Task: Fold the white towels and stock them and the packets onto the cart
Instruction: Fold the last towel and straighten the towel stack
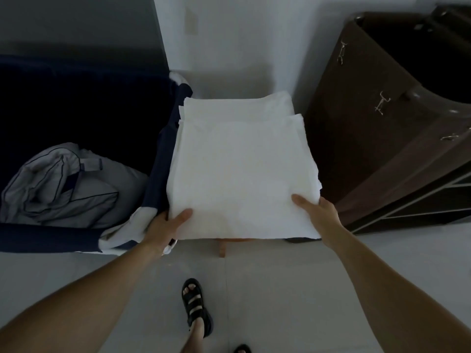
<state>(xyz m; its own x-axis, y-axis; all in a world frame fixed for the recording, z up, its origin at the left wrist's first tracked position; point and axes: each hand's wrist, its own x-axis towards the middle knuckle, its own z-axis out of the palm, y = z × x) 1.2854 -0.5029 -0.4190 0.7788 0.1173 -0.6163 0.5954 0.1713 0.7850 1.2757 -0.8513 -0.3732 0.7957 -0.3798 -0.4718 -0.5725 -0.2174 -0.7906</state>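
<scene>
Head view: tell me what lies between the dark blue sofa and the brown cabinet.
A stack of folded white towels fills that gap in the head view; the left hand and right hand grip its near corners.

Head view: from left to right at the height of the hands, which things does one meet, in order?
Grey crumpled cloth, left hand, white towels, right hand, brown cabinet.

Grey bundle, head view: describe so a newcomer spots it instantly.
Start at the dark navy seat filling the left side. On it, left of the white towel stack, lies the crumpled grey bundle. Thin dark piping marks it; the towels are plain.
</scene>
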